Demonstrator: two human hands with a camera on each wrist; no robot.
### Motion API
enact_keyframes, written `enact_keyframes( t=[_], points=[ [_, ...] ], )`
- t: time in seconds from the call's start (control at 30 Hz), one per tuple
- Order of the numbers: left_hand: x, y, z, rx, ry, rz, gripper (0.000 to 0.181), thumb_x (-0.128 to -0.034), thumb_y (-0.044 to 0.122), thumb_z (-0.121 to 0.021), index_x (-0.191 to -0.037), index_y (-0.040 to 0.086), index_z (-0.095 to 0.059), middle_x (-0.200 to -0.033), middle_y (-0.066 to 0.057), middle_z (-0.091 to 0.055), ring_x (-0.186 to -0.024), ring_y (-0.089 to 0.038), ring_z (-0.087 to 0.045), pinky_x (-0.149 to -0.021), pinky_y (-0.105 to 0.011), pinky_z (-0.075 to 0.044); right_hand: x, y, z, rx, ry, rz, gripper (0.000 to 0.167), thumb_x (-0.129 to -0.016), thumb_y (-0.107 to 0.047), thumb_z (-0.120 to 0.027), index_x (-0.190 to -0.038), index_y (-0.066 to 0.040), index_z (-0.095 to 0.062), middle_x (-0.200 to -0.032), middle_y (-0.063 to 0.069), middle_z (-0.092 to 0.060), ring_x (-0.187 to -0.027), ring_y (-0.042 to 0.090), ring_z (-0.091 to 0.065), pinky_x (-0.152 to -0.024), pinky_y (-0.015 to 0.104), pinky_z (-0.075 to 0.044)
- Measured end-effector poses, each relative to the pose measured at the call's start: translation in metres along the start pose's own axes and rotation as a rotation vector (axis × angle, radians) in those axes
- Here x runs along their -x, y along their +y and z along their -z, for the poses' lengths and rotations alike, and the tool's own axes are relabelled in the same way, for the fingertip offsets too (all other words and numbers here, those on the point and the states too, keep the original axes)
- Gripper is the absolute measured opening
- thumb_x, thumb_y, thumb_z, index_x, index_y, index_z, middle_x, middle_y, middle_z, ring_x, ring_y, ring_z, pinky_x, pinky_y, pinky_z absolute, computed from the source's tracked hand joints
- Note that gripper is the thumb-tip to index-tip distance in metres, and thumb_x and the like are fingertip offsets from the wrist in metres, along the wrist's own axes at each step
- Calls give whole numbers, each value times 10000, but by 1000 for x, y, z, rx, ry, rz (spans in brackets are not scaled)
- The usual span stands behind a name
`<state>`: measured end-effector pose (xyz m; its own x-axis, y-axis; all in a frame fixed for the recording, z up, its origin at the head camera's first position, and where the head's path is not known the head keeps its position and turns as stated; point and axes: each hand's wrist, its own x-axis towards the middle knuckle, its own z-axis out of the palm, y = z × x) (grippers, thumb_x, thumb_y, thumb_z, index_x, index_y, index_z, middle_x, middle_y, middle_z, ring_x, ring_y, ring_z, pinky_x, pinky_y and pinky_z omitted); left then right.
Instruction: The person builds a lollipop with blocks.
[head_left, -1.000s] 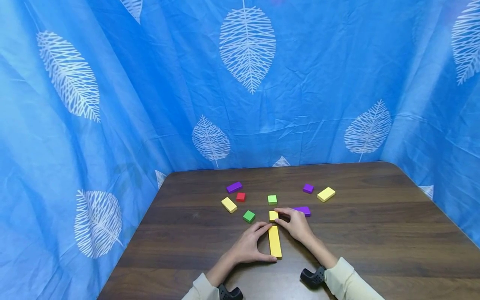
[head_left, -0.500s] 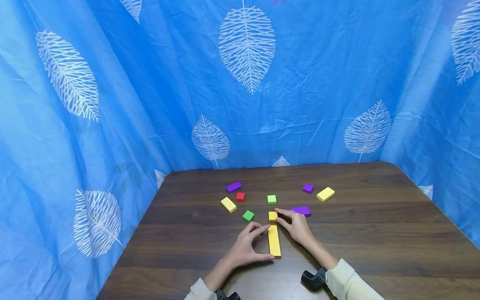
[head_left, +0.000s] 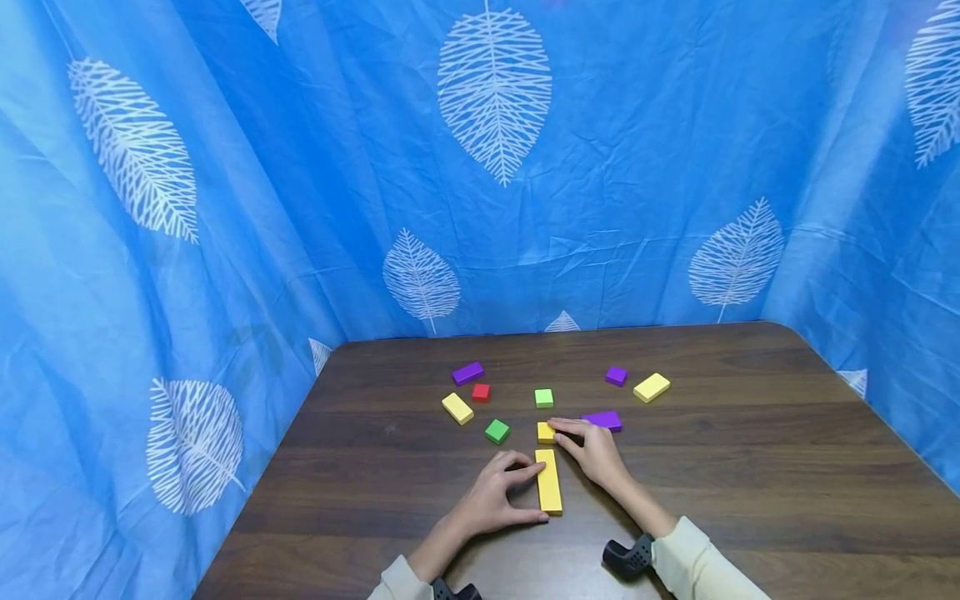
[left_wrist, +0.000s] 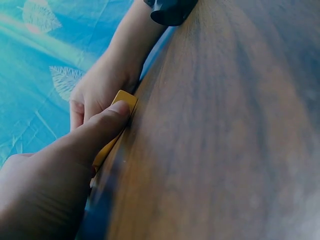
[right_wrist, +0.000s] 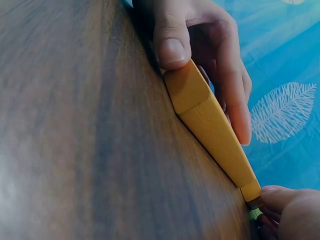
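The left hand [head_left: 491,493] spreads wide along the bar [head_left: 550,490] from nine o'clock, while the right hand [head_left: 596,456], narrow but its pinch unclear, should steady the square [head_left: 544,434] lightly and straight, just off the bar's twelve-o'clock end.

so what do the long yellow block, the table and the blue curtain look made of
Long yellow block: perhaps painted wood, satin; even colour, crisp edges, though plastic is possible.
Table: wood or wood-look laminate, semi-gloss; brown grain, pale glare near the front.
Blue curtain: thin cloth, maybe synthetic, slight sheen; folds and creases.
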<state>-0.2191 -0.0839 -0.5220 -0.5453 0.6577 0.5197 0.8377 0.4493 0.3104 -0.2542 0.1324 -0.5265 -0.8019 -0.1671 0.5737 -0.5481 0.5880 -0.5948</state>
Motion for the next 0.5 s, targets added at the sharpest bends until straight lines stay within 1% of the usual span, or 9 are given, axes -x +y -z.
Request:
enact_keyframes(
  t=[0.17, 0.3, 0.37, 0.47, 0.5],
  points=[
    [0, 0, 0, -9, -7, 15, 648, -720, 463, -755, -1240, 108, -602, -1105, 27, -557, -1030, -109, -488, -905, -227, -394, 1, 1, -1, -18, 5, 10, 230, -783, -78, -726, -1014, -68, -724, -1014, 29, -689, -946, 250, -637, -813, 428, -481],
    [0, 0, 0, -11, -30, 43, 643, -734, 458, -745, -1258, 119, -588, -1120, 25, -553, -1052, -106, -477, -917, -232, -386, 1, 4, -2, -4, 33, 42, 225, -766, -87, -734, -991, -81, -733, -983, 23, -697, -917, 234, -646, -783, 398, -492],
    [0, 0, 0, -18, -33, 49, 640, -740, 458, -739, -1262, 120, -585, -1123, 23, -553, -1055, -110, -476, -916, -240, -389, 1, 4, -3, -1, 38, 45, 222, -765, -98, -733, -987, -88, -736, -974, 17, -699, -911, 228, -648, -776, 389, -493],
    [-1, 1, 0, -31, -30, 50, 637, -750, 462, -729, -1266, 119, -581, -1128, 19, -550, -1055, -115, -478, -915, -254, -395, 1, 4, -2, -12, 18, 23, 216, -773, -102, -733, -989, -97, -736, -978, 22, -698, -922, 241, -645, -788, 409, -489],
    [-1, 1, 0, -36, -26, 48, 636, -753, 461, -726, -1267, 117, -580, -1128, 17, -550, -1053, -118, -480, -913, -259, -398, 1, 4, -1, -23, 2, 4, 221, -777, -98, -731, -998, -97, -734, -991, 22, -695, -935, 247, -641, -800, 425, -485]
  ],
)
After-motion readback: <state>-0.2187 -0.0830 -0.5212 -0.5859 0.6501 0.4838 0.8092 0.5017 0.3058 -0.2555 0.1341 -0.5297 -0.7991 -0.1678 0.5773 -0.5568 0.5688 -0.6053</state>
